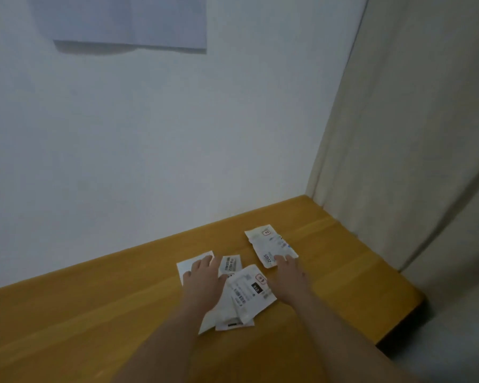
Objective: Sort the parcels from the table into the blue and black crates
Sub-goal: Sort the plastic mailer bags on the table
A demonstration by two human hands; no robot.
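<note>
Nearest the camera, two bare forearms are stretched out over the wooden table [67, 327], whose smooth ochre top shows long plank seams and a dark edge at the right. A loose heap of white parcels [244, 297] is spread just ahead of them: thin, flat, crinkled plastic mailers with printed labels, overlapping one another, probably so that each label can be read before sorting. The left hand [203, 283] is laid over the left side of the heap, fingers extended and relaxed, their tips resting on a plain white parcel [186, 265]; nothing is grasped. A small labelled packet [231, 264] is seen just beyond, between the hands. The right hand [288, 277] is reached towards a separate labelled mailer [270, 244] lying slightly apart to the right, its straight fingers touching the near edge, seemingly to draw it in; no pinch is visible. Neither the blue nor the black crate is in view. Behind stands a pale wall with a hanging paper sheet [130, 20], and a cream curtain [412, 120] falls in soft folds at the right.
</note>
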